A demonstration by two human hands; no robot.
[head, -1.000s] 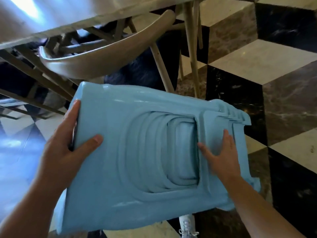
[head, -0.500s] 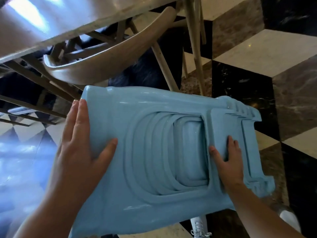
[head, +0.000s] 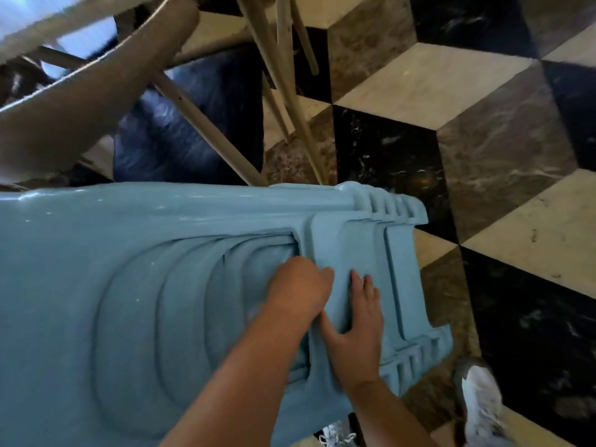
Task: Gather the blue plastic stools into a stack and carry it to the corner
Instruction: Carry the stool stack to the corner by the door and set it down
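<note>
The stack of several nested blue plastic stools (head: 135, 285) lies on its side in front of me, seats to the left and feet to the right. My left hand (head: 298, 287) reaches across the side opening and its fingers curl over the edge of the leg panel. Just right of it, my right hand (head: 356, 327) lies flat on that panel with straight fingers, thumb spread toward the opening's edge. The stack's left end runs out of view.
A wooden chair (head: 96, 91) and pale table legs (head: 283, 75) stand just beyond the stack, with a dark bag (head: 193, 124) under them. Black, grey and cream marble tiles (head: 435, 85) spread to the right. My white shoes (head: 480, 404) show below the stack.
My left hand has left the seat end and now grips the leg panel beside my right hand. The stack sits closer to the camera and further left; the view has swung right.
</note>
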